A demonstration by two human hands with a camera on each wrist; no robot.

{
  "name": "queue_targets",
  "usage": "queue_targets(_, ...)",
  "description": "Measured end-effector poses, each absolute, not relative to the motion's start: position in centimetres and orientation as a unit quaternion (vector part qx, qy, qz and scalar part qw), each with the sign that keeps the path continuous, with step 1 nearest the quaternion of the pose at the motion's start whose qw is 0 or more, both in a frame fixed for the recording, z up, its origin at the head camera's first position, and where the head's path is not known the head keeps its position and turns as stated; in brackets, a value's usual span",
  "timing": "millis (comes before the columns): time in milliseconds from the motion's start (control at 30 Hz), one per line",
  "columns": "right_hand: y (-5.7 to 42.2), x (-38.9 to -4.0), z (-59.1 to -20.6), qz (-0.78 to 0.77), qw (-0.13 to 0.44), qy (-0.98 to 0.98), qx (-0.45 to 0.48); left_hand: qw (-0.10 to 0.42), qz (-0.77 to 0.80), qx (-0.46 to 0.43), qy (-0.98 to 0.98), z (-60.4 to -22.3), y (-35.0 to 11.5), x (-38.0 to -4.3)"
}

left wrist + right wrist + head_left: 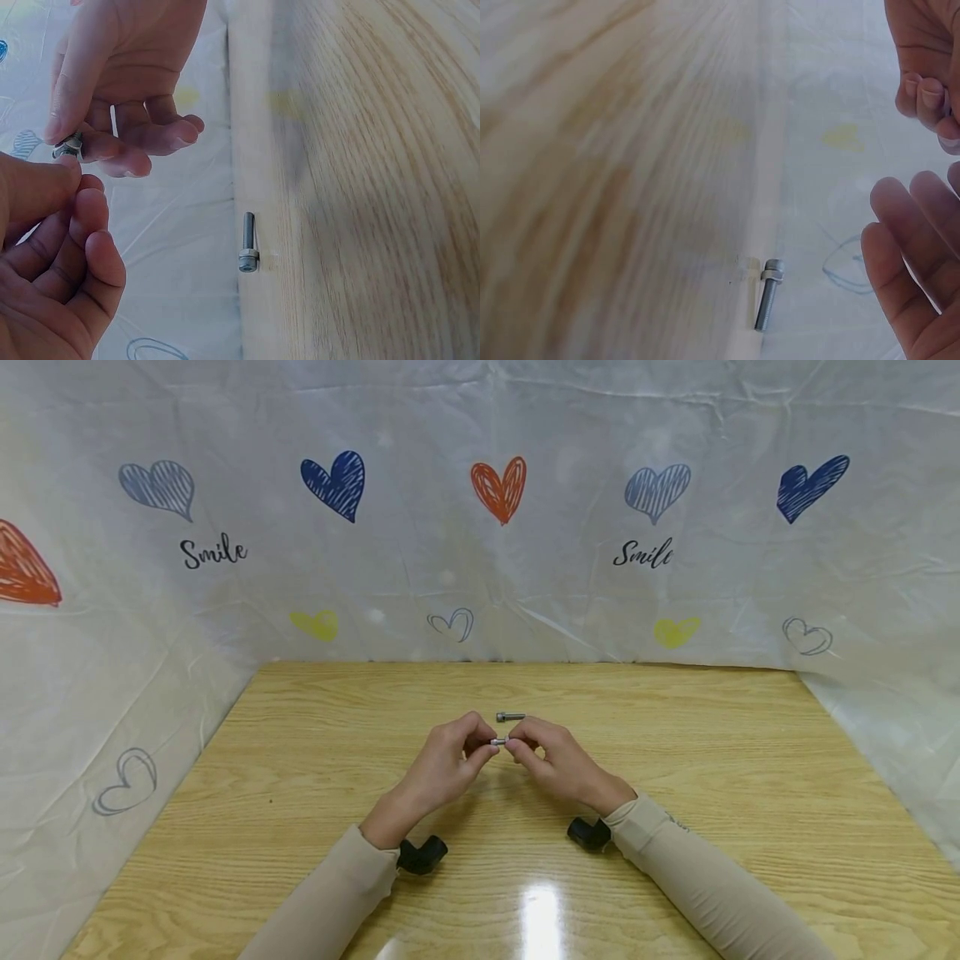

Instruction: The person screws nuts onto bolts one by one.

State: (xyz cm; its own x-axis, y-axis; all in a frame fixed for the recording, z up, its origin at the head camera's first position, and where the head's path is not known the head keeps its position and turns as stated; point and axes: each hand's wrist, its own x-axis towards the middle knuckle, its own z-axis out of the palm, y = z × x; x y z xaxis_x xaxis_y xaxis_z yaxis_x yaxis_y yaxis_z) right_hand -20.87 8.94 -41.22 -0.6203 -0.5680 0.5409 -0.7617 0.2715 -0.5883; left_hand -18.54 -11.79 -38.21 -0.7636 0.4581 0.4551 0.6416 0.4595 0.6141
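Note:
Both hands meet above the middle of the table. The left hand pinches one end of a small metal bolt between thumb and forefinger. At its other end the fingertips of the right hand pinch it too. In the left wrist view a nut-like metal part shows between the fingertips; most of the bolt is hidden. The right hand's other fingers are spread loosely. Just beyond the hands a second bolt lies on the table, a socket-head one with a nut close under its head.
The wood-grain table ends at a white sheet printed with hearts, which also hangs along the sides. A black fitting sits under each wrist, one by the left sleeve and one by the right sleeve.

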Motion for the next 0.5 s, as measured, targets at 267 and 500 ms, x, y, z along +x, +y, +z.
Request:
queue_targets(267,9.00,-20.78,-41.25,0.441,0.094,-0.795,0.405,0.115,-0.409,-0.327,-0.844,-38.40,-11.86,-18.57)
queue_targets(500,8.99,-20.68,-41.28,0.452,0.096,-0.788,0.406,0.108,-0.410,-0.330,-0.843,-38.39,-11.91,-18.62)
